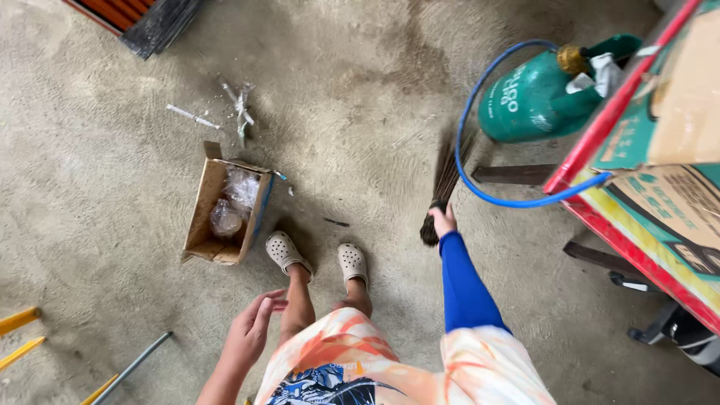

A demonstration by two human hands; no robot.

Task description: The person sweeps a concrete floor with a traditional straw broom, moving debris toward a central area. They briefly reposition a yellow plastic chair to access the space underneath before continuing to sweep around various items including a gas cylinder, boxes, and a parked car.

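Note:
My right hand (444,220), in a blue sleeve, is closed around the top of a dark stick broom (444,178) whose bristles rest on the concrete floor ahead of me. Empty and with fingers slightly apart, my left hand (251,330) hangs beside my left leg. I stand in beige perforated clogs (283,252). An open cardboard box (201,217) holding crumpled clear plastic lies on the floor just left of my feet.
A green gas cylinder (529,97) with a blue hose (480,187) lies at the right, next to a red-edged table (600,127) carrying cardboard. Plastic scraps (238,105) litter the floor beyond the box. Yellow legs (19,334) and a grey rod (133,366) sit lower left.

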